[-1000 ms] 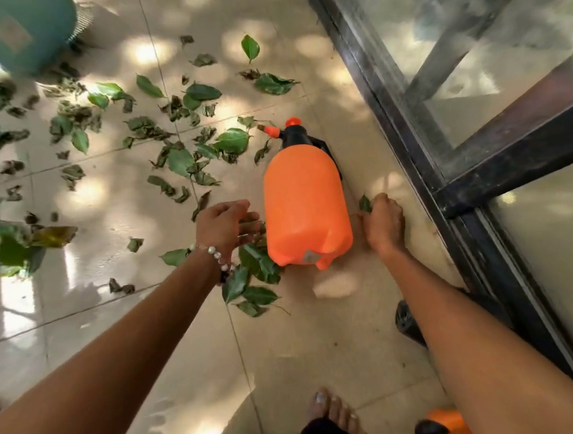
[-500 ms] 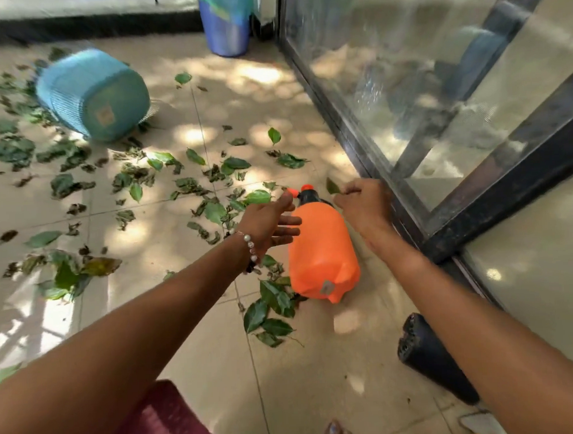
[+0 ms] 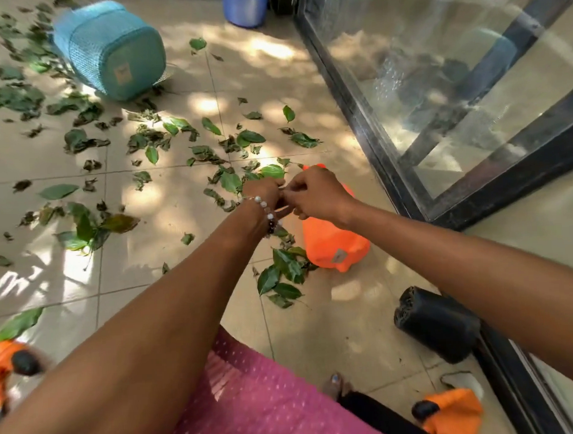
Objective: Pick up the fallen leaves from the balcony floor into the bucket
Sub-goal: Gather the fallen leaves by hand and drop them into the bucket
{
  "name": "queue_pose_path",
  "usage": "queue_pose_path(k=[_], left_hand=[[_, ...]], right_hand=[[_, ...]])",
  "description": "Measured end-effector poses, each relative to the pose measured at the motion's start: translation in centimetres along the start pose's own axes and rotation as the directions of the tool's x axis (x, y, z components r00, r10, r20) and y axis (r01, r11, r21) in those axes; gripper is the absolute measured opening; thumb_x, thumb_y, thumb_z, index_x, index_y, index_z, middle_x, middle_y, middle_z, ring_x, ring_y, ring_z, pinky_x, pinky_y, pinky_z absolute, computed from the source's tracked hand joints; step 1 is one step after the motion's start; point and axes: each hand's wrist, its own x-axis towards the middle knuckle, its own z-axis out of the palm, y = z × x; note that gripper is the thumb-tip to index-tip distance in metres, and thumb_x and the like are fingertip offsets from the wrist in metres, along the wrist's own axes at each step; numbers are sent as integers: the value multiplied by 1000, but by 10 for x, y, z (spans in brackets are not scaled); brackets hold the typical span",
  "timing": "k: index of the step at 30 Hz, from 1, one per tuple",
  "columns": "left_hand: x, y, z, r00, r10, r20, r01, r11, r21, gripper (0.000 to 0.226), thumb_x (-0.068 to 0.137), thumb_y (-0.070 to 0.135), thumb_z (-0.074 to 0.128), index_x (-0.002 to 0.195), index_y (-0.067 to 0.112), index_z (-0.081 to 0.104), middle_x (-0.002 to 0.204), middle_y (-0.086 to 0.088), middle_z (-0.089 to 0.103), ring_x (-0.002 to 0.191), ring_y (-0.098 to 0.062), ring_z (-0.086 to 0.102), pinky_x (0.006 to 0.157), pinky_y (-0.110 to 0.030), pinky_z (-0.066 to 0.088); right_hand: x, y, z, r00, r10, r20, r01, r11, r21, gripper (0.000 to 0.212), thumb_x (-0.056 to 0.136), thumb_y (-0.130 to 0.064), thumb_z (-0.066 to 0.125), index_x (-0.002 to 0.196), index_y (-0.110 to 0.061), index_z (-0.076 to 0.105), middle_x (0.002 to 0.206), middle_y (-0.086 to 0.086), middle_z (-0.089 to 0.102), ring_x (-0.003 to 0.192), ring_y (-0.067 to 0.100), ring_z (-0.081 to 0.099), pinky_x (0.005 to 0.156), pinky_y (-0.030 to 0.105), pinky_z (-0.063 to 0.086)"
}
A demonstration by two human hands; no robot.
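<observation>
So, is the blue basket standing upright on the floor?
No, the blue basket lies tipped on its side on the tiled floor, with its flat base turned toward the camera and leaves scattered around it.

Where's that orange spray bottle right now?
In the head view, the orange spray bottle lies on its side on the floor tiles, center-right, partly hidden under both hands, between the scattered leaves and the glass door's black frame.

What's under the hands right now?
The orange sprayer bottle lies on the tile beneath both hands, leaves beside it. Its nozzle end is covered by the right hand and left hand.
</observation>
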Motion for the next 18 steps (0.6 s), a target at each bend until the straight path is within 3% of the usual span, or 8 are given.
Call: queue_pose_path(k=[2,4,6,8,9,13,16,18], left_hand=[[-2,6,-17,1000,26,15,-27,998,48,25,103,8,39,117,7,59,135,-19,56,65,-13,53,56,-20,45],[-5,9,-34,999,-1,43,1,1000,16,29,106,11,28,113,6,56,138,-18,53,77,-17,60,59,-20,40],[1,9,-50,999,-30,38,28,999,41,38,105,11,21,123,3,54,107,-13,70,71,-19,68,58,-23,45],[7,10,-67,998,-48,44,43,993,108,42,103,8,18,126,4,53,62,-6,65,50,-17,61,57,-27,48],[9,12,-74,997,-62,47,56,990,129,44,102,6,15,121,7,55,54,-3,59,49,-16,56,55,-27,45],[11,14,-87,990,-78,116,65,992,112,46,98,0,8,78,12,48,46,3,44,43,-11,39,38,-17,38],[11,13,-82,995,-54,86,48,996,69,45,100,0,13,81,9,53,59,-1,42,51,-11,34,43,-19,39],[9,12,-78,998,-46,47,42,996,75,45,102,0,17,80,7,56,63,-3,42,53,-10,31,41,-18,39]], right_hand=[[3,-5,13,997,12,71,-9,999,-34,23,91,-11,62,80,8,69,69,15,66,67,30,64,63,40,56],[5,1,38,980,30,199,8,982,-190,16,89,-12,64,89,3,71,81,12,69,78,29,65,69,36,54],[1,15,73,964,106,245,-25,950,-310,19,87,-14,68,103,-4,71,102,12,71,94,26,65,76,28,49],[-11,38,111,957,163,238,-56,915,-400,26,88,-12,62,114,-8,67,116,11,66,108,25,60,86,28,46],[-20,48,128,966,154,206,-43,886,-462,29,90,-10,57,119,-10,62,121,12,62,113,27,56,90,29,44],[-45,87,177,987,122,101,-48,838,-543,46,96,-18,52,141,-23,44,134,12,47,124,32,42,102,36,36],[-54,101,189,995,62,72,-9,816,-578,51,97,-22,52,146,-24,38,142,13,39,125,32,37,103,38,37],[-55,104,194,998,-64,-6,50,833,-551,39,93,-17,59,132,-15,55,129,12,53,113,28,46,96,34,39]])
